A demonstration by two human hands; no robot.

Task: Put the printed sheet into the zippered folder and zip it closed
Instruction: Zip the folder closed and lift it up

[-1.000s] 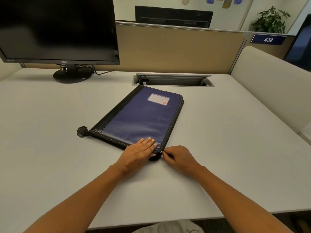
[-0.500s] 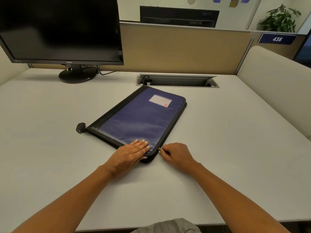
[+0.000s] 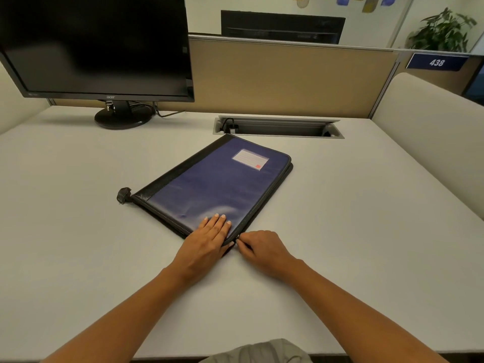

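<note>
Head view: my left hand [image 3: 209, 238] lies flat and open on the zippered folder's [image 3: 214, 187] near corner, my right hand's [image 3: 263, 248] grip pinching its zipper pull [image 3: 237, 237] just beside.

The number "438" is read in white on a dark blue sign [image 3: 436, 62] fixed to the partition at the far right, the brand "acer" is seen on the monitor's lower bezel [image 3: 110, 97], and the folder's label [image 3: 250, 159] cannot be read.
</note>
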